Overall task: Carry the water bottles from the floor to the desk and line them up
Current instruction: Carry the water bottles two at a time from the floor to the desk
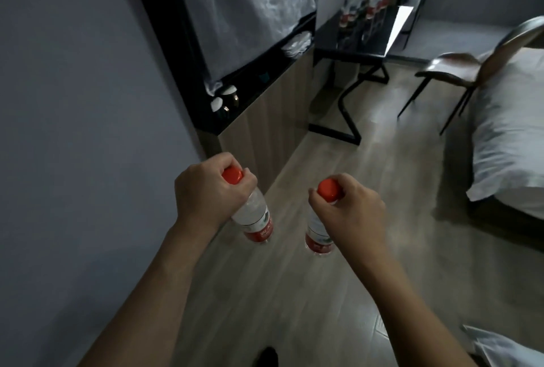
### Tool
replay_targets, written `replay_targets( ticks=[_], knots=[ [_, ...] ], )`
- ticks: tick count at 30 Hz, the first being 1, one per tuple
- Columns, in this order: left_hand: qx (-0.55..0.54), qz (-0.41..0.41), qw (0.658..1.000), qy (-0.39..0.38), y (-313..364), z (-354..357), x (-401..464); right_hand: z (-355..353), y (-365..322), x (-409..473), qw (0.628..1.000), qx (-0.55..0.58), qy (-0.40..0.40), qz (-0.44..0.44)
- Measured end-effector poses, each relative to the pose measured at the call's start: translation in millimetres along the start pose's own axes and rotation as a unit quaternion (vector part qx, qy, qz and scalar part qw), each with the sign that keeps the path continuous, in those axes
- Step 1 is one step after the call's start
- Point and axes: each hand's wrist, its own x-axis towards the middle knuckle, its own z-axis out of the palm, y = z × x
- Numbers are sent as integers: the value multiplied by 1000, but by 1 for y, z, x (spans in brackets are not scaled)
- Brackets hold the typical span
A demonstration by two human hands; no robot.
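Note:
My left hand (206, 187) grips the neck of a clear water bottle (256, 219) with a red cap and red label, which hangs above the wooden floor. My right hand (350, 207) grips the neck of a second such bottle (316, 237), also hanging in the air. Far ahead stands a black desk (350, 46) with several red-labelled bottles (365, 1) standing in rows on its top.
A grey wall runs along the left. A low black-topped cabinet (250, 96) with cups stands beside it under a covered panel. A brown chair (459, 69) stands right of the desk. A bed with white bedding (506, 131) fills the right side. Wooden floor stretches between them.

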Motion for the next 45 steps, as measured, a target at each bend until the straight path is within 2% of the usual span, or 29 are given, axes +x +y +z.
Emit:
replay_targets(
  ticks=[9,16,26,32,39,45],
  knots=[
    [-55,47,995,-62,72,104,80,-32,66,88,995,-4,68,70],
    [-67,53,993,-81,97,198,166,-23,111,194,993,-11,54,106],
    [-64,56,992,-91,151,311,286,-32,168,351,991,-4,87,103],
    [-59,36,991,-117,183,370,336,-33,212,434,993,1,63,98],
    [-16,24,995,-95,236,438,411,-50,257,547,996,18,57,61],
    [-19,7,997,-80,252,487,458,-42,289,616,997,26,44,61]
  ],
)
